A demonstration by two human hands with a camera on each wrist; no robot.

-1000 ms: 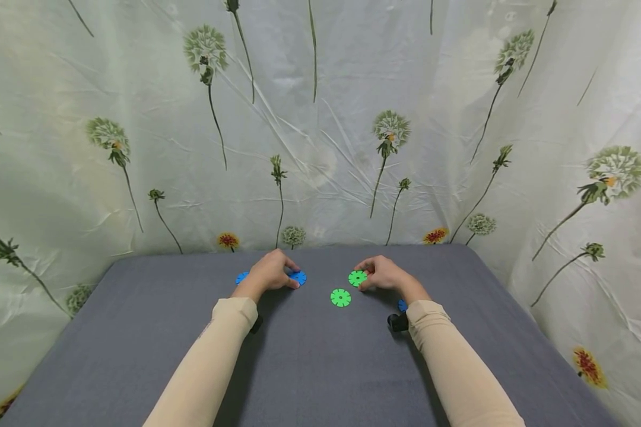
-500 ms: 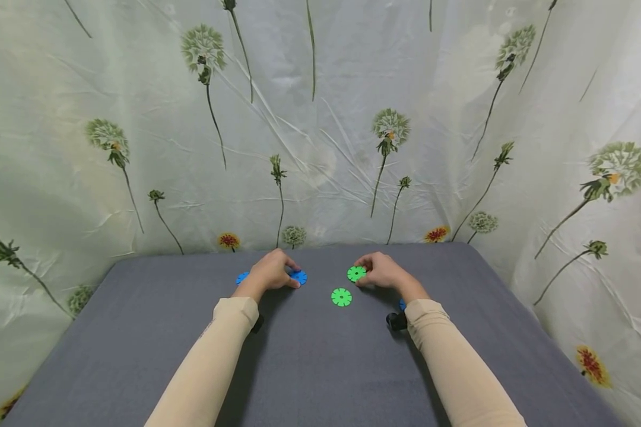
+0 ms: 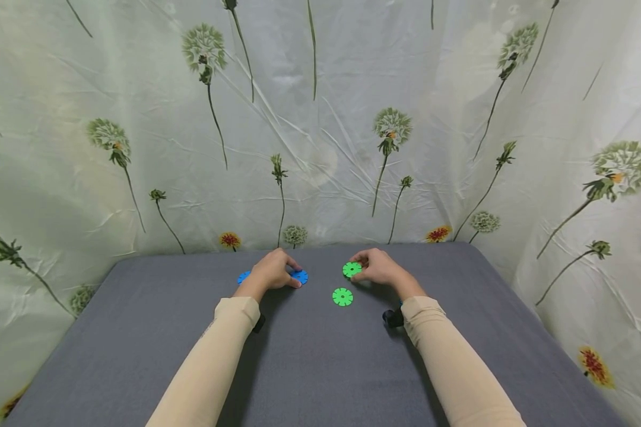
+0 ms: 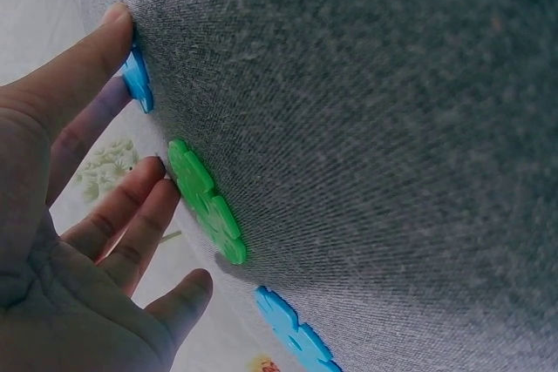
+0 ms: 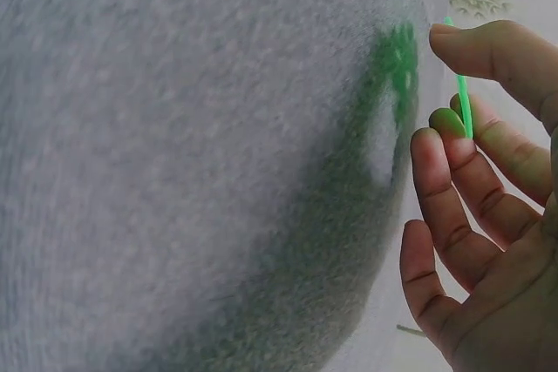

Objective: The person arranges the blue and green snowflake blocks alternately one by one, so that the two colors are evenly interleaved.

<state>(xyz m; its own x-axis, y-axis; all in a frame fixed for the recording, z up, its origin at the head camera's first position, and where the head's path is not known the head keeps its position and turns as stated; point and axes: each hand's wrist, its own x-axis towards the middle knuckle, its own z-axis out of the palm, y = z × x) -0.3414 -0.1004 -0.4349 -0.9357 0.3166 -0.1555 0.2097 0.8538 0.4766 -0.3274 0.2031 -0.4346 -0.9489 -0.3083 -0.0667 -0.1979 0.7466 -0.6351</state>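
At the far part of the table, my left hand (image 3: 269, 270) holds a blue notched plastic disc (image 3: 301, 277) by its edges, between thumb and forefinger. The disc (image 4: 137, 80) lies on the cloth. My right hand (image 3: 379, 268) pinches a green notched disc (image 3: 351, 270) between thumb and fingers. In the right wrist view this disc (image 5: 464, 98) is seen edge-on, lifted off the cloth with its shadow beside it. A second green disc (image 3: 343, 297) lies flat between the hands. Beneath the left palm, the left wrist view shows another green disc (image 4: 207, 202).
Further blue discs lie about: one (image 3: 243, 277) left of my left hand, and a sliver by the right cuff. A grey cloth (image 3: 320, 367) covers the table. Behind it hangs a pale curtain (image 3: 331, 148) with dandelion prints. Small black cameras (image 3: 392, 318) sit at the wrists.
My right hand has raised the green disc and brought it slightly left, toward the left hand. The left hand and its blue disc stay put.
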